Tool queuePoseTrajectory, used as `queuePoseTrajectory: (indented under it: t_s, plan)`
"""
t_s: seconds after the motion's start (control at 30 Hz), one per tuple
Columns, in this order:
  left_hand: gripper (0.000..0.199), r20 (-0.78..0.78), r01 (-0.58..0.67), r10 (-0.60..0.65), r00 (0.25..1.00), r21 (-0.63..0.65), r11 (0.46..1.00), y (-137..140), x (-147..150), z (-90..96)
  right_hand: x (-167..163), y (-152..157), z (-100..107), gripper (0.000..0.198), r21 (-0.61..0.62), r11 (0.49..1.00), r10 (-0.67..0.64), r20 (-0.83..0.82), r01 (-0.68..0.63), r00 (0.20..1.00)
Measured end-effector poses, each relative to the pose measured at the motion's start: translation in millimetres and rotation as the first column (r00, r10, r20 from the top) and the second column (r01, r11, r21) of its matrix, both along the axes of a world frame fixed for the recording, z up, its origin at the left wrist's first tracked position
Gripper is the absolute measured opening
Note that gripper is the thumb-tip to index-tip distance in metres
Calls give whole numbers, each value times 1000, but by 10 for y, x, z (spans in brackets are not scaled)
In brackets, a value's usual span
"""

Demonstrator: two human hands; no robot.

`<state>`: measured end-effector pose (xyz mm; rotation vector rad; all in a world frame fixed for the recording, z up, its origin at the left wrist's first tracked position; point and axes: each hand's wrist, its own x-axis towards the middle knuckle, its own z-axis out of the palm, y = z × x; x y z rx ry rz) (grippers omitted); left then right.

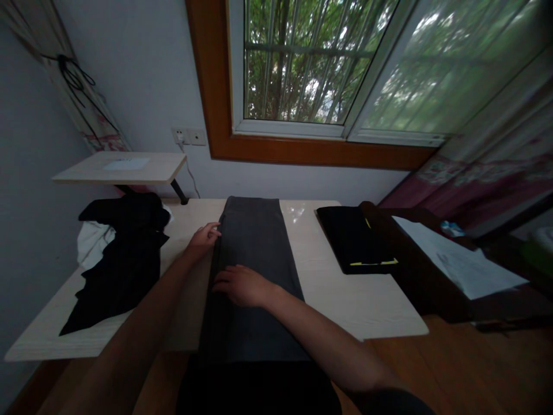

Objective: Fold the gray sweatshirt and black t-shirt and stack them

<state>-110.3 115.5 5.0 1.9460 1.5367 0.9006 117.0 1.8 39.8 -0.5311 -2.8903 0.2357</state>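
Here | grey cloth [261, 242] | beneath right fingers [224, 278] | edge at left fingers [210, 229]

Window [319, 63]: sliding type, brown surround [302, 152]
Socket [180, 136]: cable [189, 168] plugged in
Shelf [158, 170]: white paper [127, 164] on top
Tied curtain [37, 26]: black cord [65, 61]

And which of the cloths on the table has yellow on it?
The folded black cloth at right; the gray cloth in the middle and rumpled pile at left show no yellow.

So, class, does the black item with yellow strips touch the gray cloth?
No, the pale tabletop shows between the black item and the gray cloth.
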Motion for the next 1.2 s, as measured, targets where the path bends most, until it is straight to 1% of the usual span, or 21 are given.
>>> queuePoseTrajectory:
  t_s: [0.1, 0.23, 0.3, 0.37, 0.5, 0.6, 0.67, 0.77, 0.83, 0.9, 0.97, 1.03, 1.2]
  plan:
    - [50, 17, -7, 7, 1000, -17, 1000, 132, 65, 25, -37, -28, 33, 34, -30, 1000, 7, 25, -6, 1000]
    - [63, -5, -45, 44, 999, -58, 997, 276, 170, 15, -62, -65, 67, 25, -53, 998, 37, 42, -35, 998]
    - [69, -12, -68, 67, 998, -61, 996, 319, 205, -1, -72, -85, 70, 22, -85, 995, 61, 26, -58, 998]
    - [69, 9, -78, 79, 997, -62, 995, 341, 222, -9, -75, -102, 77, 21, -123, 990, 69, -19, -71, 997]
    - [68, 161, -70, 87, 983, -107, 992, 341, 214, 46, -81, -120, 155, 22, -166, 982, 58, -162, -85, 985]
    - [70, 286, -29, 69, 956, -145, 989, 323, 179, 152, -122, -115, 266, 23, -189, 976, 58, -262, -110, 963]
    - [71, 327, 11, 50, 944, -184, 983, 303, 143, 220, -176, -105, 326, 22, -194, 974, 58, -284, -116, 957]
    - [73, 347, 72, 37, 937, -294, 953, 243, 79, 270, -274, -98, 338, 19, -189, 973, 91, -215, -133, 972]
    - [78, 356, 129, 17, 934, -380, 916, 183, 38, 263, -330, -114, 301, 20, -180, 972, 131, -124, -153, 984]
    - [84, 361, 198, -36, 932, -423, 884, 126, 1, 235, -366, -151, 263, 22, -163, 973, 159, -24, -160, 987]
    - [88, 360, 256, -98, 928, -423, 869, 90, -31, 202, -386, -200, 253, 25, -152, 977, 158, 65, -147, 985]
    - [90, 351, 280, -133, 927, -410, 868, 84, -52, 173, -395, -246, 280, 28, -163, 979, 149, 135, -126, 980]
    - [89, 311, 252, -132, 941, -386, 887, 120, -59, 145, -400, -302, 389, 26, -221, 968, 175, 250, -120, 952]
